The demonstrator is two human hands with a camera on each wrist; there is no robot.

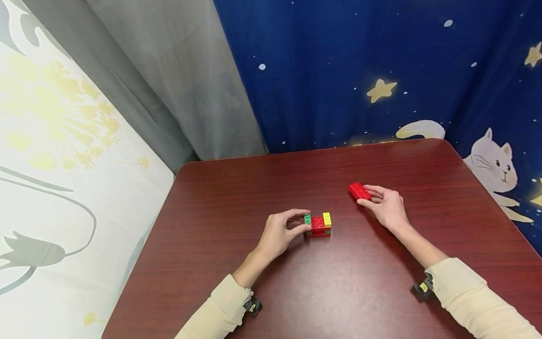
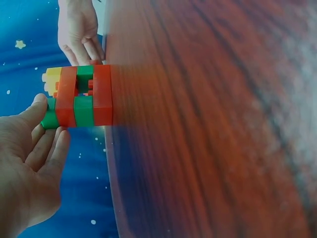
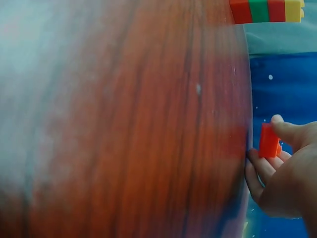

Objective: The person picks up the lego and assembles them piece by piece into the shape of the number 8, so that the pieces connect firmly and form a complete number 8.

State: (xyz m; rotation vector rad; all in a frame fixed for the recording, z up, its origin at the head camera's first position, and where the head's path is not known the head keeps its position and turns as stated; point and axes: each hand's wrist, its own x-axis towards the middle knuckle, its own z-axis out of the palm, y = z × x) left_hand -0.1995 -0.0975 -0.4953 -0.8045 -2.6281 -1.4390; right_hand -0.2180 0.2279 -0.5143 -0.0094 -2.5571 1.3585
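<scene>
A small stack of toy building bricks stands on the table. Its bottom red brick (image 2: 103, 99) carries two green bricks with a gap between them, then an upper red brick (image 2: 66, 101). On top sit a yellow brick (image 1: 327, 219) at the right end and a green brick (image 1: 307, 219) at the left end. My left hand (image 1: 276, 233) pinches that top green brick between thumb and fingers. To the right and farther back, my right hand (image 1: 387, 208) holds a separate red brick (image 1: 359, 191) by one end, thumb on the near side; the brick is apart from the stack.
The reddish-brown wooden table (image 1: 254, 188) has rounded far corners. Behind it hangs a blue curtain (image 1: 330, 70) with stars and a cat, beside a grey curtain (image 1: 178, 70). A white patterned cloth (image 1: 63, 212) lines the left side.
</scene>
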